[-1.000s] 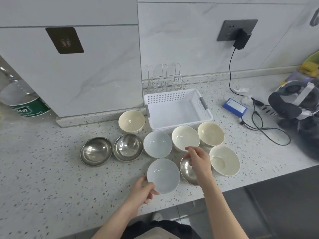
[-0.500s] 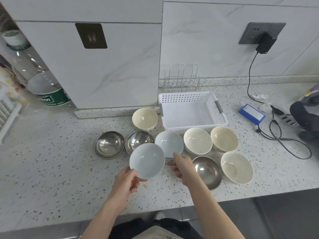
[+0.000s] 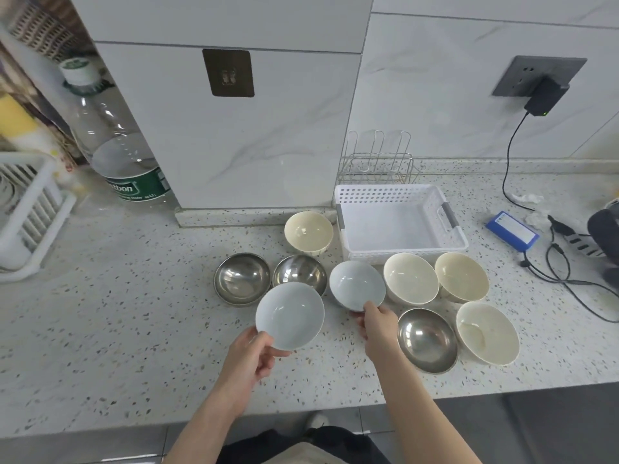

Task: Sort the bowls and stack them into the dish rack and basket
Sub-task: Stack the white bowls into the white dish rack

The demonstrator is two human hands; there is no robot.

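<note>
My left hand (image 3: 249,354) grips the near rim of a pale blue bowl (image 3: 289,314), held tilted above the counter. My right hand (image 3: 375,324) pinches the near rim of a second pale blue bowl (image 3: 356,284), which is tilted. Three steel bowls sit around them: two at the left (image 3: 242,278) (image 3: 299,272) and one near the front (image 3: 427,339). Several cream bowls lie about: one behind (image 3: 308,232), two by the basket (image 3: 410,277) (image 3: 461,276), one at the front right (image 3: 487,333). The white basket (image 3: 398,195) stands empty in front of the wire dish rack (image 3: 378,162).
A large water bottle (image 3: 117,139) stands at the back left beside a white plastic rack (image 3: 30,209). A blue box (image 3: 512,231), black cables (image 3: 562,272) and a plugged charger (image 3: 547,97) lie at the right. The counter edge runs close to my body.
My left hand has lifted its pale blue bowl up and to the left. My right hand left the steel bowl and took hold of the second pale blue bowl's rim.
</note>
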